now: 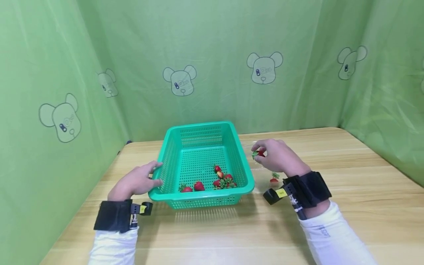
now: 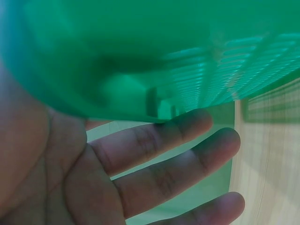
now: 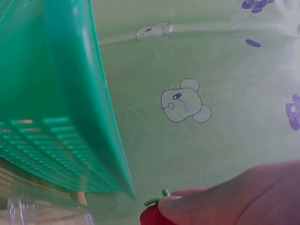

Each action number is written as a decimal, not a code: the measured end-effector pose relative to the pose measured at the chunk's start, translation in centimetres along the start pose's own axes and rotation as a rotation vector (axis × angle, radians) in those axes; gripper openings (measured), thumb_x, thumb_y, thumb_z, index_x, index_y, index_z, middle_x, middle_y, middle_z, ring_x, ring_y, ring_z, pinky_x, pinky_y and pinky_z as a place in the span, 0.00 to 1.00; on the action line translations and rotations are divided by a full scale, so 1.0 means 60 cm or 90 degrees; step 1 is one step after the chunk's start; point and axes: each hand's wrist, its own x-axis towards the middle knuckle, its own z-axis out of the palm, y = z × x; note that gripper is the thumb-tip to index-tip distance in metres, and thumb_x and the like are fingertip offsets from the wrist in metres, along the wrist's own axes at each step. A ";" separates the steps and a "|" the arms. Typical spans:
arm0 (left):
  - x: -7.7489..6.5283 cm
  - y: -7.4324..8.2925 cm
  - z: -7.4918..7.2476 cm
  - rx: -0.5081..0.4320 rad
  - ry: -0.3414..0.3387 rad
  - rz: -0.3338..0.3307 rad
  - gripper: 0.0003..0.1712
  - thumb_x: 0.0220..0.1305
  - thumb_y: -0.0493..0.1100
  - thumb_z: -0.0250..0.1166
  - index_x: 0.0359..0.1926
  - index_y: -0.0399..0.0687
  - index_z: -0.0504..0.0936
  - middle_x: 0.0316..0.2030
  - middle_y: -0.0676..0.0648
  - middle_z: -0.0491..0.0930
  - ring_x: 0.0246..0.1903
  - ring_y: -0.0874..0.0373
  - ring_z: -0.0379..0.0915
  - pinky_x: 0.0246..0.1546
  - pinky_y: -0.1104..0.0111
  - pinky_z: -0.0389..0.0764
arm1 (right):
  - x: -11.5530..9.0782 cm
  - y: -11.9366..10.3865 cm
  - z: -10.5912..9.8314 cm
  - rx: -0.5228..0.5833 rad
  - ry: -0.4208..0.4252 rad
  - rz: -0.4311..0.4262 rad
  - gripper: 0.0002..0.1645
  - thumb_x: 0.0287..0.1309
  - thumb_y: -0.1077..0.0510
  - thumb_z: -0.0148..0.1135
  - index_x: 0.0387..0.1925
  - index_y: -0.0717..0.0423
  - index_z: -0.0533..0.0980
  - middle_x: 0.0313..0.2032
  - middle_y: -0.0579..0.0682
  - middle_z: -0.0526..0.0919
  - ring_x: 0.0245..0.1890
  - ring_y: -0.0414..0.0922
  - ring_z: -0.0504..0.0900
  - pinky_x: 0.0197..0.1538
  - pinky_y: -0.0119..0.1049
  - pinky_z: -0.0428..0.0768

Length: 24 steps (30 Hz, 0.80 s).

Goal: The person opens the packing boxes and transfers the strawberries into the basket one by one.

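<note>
A green plastic basket [image 1: 201,194] stands on the table, with several strawberries [image 1: 199,186] along its near end and right side. My left hand [image 1: 137,180] rests at the basket's left rim, thumb and a finger over the edge. In the left wrist view, its other fingers [image 2: 164,185] stretch out loosely under the rim. Right of the basket, my right hand [image 1: 278,156] pinches a strawberry [image 1: 261,153] by thumb and fingers, its green leaves facing the basket. Another strawberry [image 1: 274,180] lies below that hand, near a clear plastic container [image 3: 49,208] that is partly hidden.
The wooden table [image 1: 357,176] runs back to a green curtain [image 1: 218,95] printed with bear heads, which also closes both sides. The basket's raised right wall [image 3: 89,93] stands between the right hand and the strawberries inside.
</note>
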 end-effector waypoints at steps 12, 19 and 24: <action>0.001 -0.003 0.000 0.004 0.000 0.007 0.37 0.63 0.42 0.61 0.69 0.38 0.57 0.60 0.27 0.69 0.58 0.34 0.66 0.53 0.43 0.71 | 0.000 -0.032 0.011 -0.008 0.031 -0.029 0.14 0.59 0.62 0.60 0.47 0.58 0.79 0.40 0.59 0.84 0.30 0.49 0.78 0.30 0.39 0.78; -0.001 -0.003 -0.002 0.009 0.002 0.005 0.37 0.63 0.43 0.61 0.69 0.39 0.58 0.60 0.28 0.69 0.58 0.35 0.65 0.54 0.43 0.71 | 0.004 -0.042 0.024 0.013 0.059 -0.074 0.15 0.58 0.61 0.62 0.47 0.59 0.79 0.39 0.57 0.85 0.28 0.46 0.79 0.26 0.36 0.78; 0.000 -0.002 -0.002 0.005 0.000 0.009 0.37 0.63 0.43 0.61 0.69 0.38 0.57 0.60 0.27 0.68 0.58 0.34 0.65 0.54 0.43 0.71 | 0.009 -0.047 0.034 0.036 0.074 -0.102 0.14 0.58 0.61 0.63 0.46 0.59 0.79 0.38 0.56 0.85 0.32 0.48 0.81 0.32 0.41 0.84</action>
